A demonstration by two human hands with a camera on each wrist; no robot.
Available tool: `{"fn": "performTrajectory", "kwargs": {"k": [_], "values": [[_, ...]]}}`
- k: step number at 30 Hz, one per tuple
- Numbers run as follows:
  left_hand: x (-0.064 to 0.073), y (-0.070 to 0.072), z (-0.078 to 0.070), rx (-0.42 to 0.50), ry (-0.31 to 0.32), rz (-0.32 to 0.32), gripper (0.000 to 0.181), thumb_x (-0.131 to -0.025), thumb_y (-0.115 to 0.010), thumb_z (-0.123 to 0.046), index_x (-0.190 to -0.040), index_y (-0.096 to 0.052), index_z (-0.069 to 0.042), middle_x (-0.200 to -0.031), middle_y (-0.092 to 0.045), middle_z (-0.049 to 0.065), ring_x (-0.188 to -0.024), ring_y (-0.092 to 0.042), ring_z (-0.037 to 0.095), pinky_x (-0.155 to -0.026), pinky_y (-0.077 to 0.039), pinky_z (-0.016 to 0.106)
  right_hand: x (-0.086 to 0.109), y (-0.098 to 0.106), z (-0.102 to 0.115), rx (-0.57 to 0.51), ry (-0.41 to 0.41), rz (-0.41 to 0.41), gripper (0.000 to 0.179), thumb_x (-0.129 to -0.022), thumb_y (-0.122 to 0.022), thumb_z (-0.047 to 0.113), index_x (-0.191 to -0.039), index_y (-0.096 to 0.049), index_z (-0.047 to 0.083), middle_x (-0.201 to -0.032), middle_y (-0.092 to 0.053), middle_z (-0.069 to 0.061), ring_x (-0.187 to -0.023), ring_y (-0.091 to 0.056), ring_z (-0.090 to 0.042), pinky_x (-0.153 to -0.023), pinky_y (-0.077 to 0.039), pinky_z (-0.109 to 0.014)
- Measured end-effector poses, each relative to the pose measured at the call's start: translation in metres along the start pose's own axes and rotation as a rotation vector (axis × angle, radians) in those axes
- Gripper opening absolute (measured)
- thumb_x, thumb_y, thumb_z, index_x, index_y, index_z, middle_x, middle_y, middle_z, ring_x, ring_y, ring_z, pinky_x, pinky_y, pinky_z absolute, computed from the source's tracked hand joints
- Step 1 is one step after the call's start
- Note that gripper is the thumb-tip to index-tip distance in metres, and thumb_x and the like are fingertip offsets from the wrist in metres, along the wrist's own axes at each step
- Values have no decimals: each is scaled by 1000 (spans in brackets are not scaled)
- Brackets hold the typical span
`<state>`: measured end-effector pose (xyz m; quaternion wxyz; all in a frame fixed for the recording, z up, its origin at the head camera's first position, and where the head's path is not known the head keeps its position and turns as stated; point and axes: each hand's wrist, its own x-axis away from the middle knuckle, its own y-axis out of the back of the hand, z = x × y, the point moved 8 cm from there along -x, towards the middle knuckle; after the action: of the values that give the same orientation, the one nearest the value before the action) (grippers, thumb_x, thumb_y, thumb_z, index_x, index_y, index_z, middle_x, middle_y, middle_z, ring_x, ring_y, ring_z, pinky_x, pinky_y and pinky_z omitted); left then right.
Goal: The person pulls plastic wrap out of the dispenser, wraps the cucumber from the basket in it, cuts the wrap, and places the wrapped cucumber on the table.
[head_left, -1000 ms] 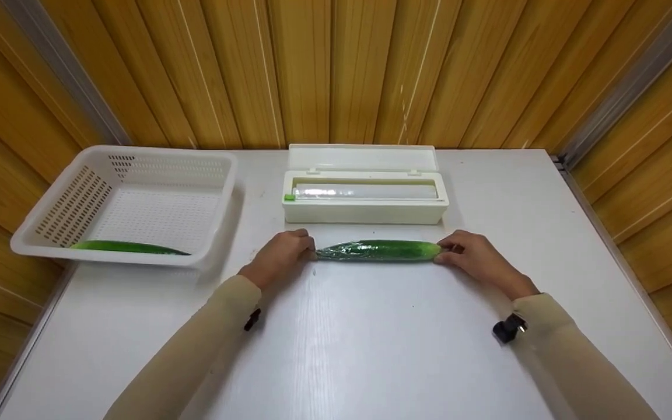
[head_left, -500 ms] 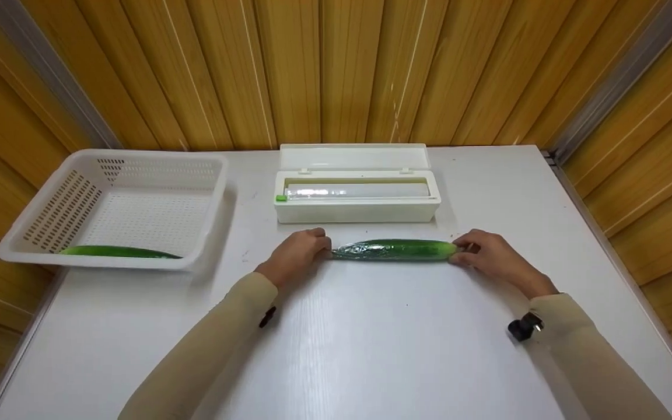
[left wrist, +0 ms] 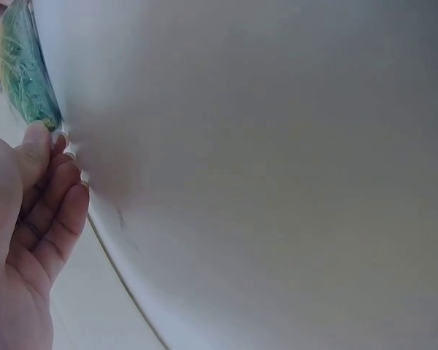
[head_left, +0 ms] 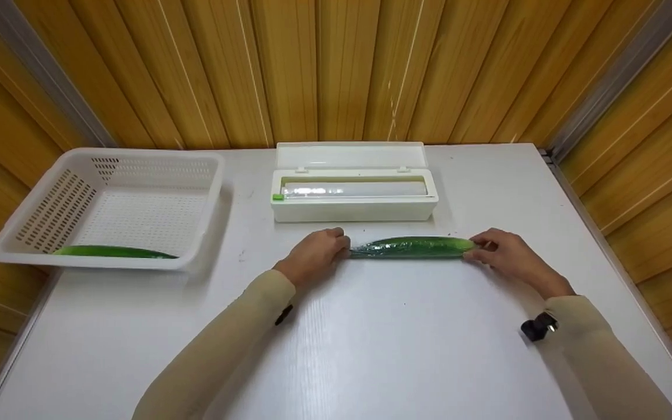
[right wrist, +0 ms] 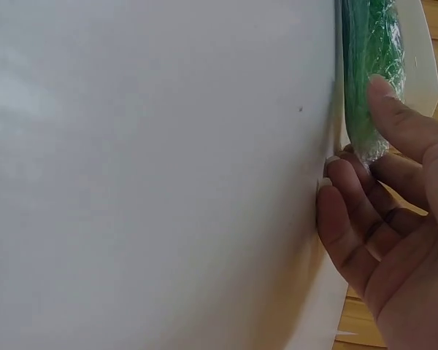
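A cucumber [head_left: 412, 247] wrapped in clear cling film lies crosswise on the white table, in front of the film box. My left hand [head_left: 316, 252] pinches the twisted film at its left end between thumb and fingers; the left wrist view shows this pinch at the tip of the cucumber [left wrist: 25, 69]. At the paler right end, my right hand [head_left: 508, 256] grips the wrapped tip. In the right wrist view, the thumb of the right hand [right wrist: 401, 211] presses on the film-covered cucumber [right wrist: 369, 80], with the fingers curled beneath its end.
Behind the hands stands a white cling film box [head_left: 354, 211], lid raised, a film roll [head_left: 359, 189] inside and a green slider [head_left: 277, 197] at its left. A white perforated basket [head_left: 205, 233] at the left holds another cucumber [head_left: 114, 252]. Wood-look walls [head_left: 289, 70] enclose the table.
Both hands and the wrapped cucumber have shifted to the right along the front of the box. Their hold on its two ends looks the same. The head view has also shifted slightly.
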<state>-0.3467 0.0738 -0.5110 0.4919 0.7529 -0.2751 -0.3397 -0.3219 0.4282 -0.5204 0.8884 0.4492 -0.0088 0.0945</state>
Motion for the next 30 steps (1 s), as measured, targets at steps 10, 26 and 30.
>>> {"fn": "performTrajectory", "kwargs": {"k": [10,26,30], "values": [[-14,-16,-20,-156,34,163,19,-108,-63,-20,-110,-66,-2,-103,-62,9,-91,-65,24,-86,-58,37,3,10,-22,-50,-83,5,49,-106,-69,38,-125,-68,-6,-103,-69,-13,-89,-62,-25,-68,-53,-27],[-34,-23,-30,-338,-81,122,14,-107,-66,-13,-114,-71,-3,-105,-69,8,-94,-71,21,-83,-60,29,8,24,-39,-105,-159,-45,66,-105,-61,57,-127,-71,-5,-100,-69,-12,-88,-62,-24,-69,-55,-27],[-40,-27,-33,-332,-67,135,13,-109,-62,-12,-116,-69,-2,-105,-69,9,-93,-71,21,-83,-60,29,9,27,-41,-109,-161,-70,67,-106,-59,54,-131,-69,-8,-100,-70,-13,-87,-62,-23,-69,-55,-25]]}}
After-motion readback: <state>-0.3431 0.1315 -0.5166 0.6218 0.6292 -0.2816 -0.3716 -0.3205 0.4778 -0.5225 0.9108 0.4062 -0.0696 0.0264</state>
